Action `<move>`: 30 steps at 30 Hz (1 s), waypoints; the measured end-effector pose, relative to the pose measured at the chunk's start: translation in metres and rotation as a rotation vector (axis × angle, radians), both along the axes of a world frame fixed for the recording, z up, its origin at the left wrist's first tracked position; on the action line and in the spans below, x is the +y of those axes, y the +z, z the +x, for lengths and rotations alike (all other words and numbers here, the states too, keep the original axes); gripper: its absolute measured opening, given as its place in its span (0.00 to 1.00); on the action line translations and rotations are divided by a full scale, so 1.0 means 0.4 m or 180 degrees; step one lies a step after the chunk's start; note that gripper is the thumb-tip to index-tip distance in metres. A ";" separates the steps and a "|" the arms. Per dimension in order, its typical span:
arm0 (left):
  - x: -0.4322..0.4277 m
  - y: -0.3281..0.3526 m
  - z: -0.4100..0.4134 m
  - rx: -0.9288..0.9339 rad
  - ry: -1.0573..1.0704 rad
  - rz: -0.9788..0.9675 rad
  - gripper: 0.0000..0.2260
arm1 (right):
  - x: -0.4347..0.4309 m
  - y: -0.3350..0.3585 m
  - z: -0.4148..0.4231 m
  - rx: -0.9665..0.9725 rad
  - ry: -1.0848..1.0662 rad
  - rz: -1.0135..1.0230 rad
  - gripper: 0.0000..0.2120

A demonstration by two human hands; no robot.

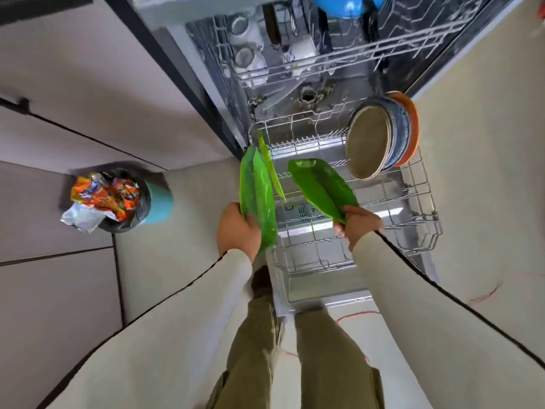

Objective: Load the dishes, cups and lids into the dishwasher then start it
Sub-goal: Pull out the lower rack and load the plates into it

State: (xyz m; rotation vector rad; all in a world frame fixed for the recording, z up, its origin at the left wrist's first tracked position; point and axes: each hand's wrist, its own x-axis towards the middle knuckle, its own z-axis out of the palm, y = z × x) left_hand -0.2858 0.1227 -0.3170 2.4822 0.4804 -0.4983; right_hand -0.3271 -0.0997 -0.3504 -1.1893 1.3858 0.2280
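The dishwasher stands open with its lower wire rack [418, 202] pulled out over the door. My left hand [236, 228] grips a green leaf-shaped dish [256, 196] on edge at the rack's left side. My right hand [359, 222] holds a second green leaf-shaped dish [321, 187] tilted above the middle of the rack. A third green dish [271, 166] stands on edge in the rack between them. Several round plates [380, 137], beige, blue and orange, stand upright at the rack's far right. The upper rack [324, 57] holds cups and a blue item [345, 7].
A bin [126, 202] full of wrappers stands on the floor to the left. Cabinet fronts [73, 93] line the left side. My legs [295, 355] stand against the near edge of the open door. Pale floor [486, 172] lies to the right of the dishwasher.
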 end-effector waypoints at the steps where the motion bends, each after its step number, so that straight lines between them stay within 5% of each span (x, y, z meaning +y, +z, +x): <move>1: -0.004 -0.034 0.005 -0.0084 -0.0053 -0.0023 0.06 | -0.012 -0.035 0.008 0.0077 0.0220 0.0030 0.08; 5: -0.028 -0.124 -0.001 -0.0331 -0.0062 -0.0109 0.06 | -0.054 -0.142 0.019 0.0249 0.0712 -0.0084 0.06; 11: -0.092 -0.184 -0.058 -0.0353 0.0257 -0.0176 0.06 | -0.088 -0.189 0.014 0.0588 0.2082 -0.0595 0.20; 19: -0.134 -0.168 -0.116 -0.0373 0.0716 -0.0318 0.04 | -0.126 -0.125 0.062 0.0541 0.4233 -0.2696 0.10; 23: -0.127 -0.154 -0.119 -0.0285 0.0723 -0.0313 0.03 | -0.124 -0.060 0.131 -0.0241 0.4124 -0.3140 0.09; 26: -0.114 -0.164 -0.112 -0.0100 0.0749 -0.0198 0.03 | -0.113 -0.018 0.184 -0.0804 0.3240 -0.3050 0.11; 30: -0.100 -0.193 -0.106 0.0131 0.0873 -0.0233 0.04 | -0.075 -0.043 0.214 -0.0634 0.3065 -0.2606 0.13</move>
